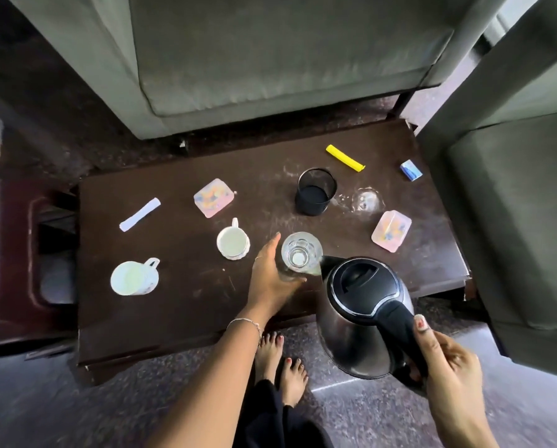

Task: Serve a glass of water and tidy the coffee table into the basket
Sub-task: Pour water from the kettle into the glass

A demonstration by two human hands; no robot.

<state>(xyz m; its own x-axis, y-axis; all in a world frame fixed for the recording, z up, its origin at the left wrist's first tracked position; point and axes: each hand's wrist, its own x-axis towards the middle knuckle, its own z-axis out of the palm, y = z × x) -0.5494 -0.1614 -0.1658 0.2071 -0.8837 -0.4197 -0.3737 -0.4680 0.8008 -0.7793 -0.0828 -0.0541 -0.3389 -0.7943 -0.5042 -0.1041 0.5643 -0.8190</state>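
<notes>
A clear glass (301,252) stands on the dark coffee table (180,305), and my left hand (272,279) is wrapped around its lower side. My right hand (445,360) grips the black handle of a steel electric kettle (364,318), which is tilted with its spout at the glass rim. A black mesh basket (316,191) stands upright behind the glass. Loose on the table lie two pastel soap-like boxes (214,198) (391,231), a white stick (139,215), a yellow clip (345,158) and a small blue box (411,170).
Two white cups (233,243) (135,278) stand left of the glass. A wet ring mark (366,200) shows right of the basket. Grey sofas (270,59) (513,205) close in behind and to the right. My bare feet (280,357) stand at the table's near edge.
</notes>
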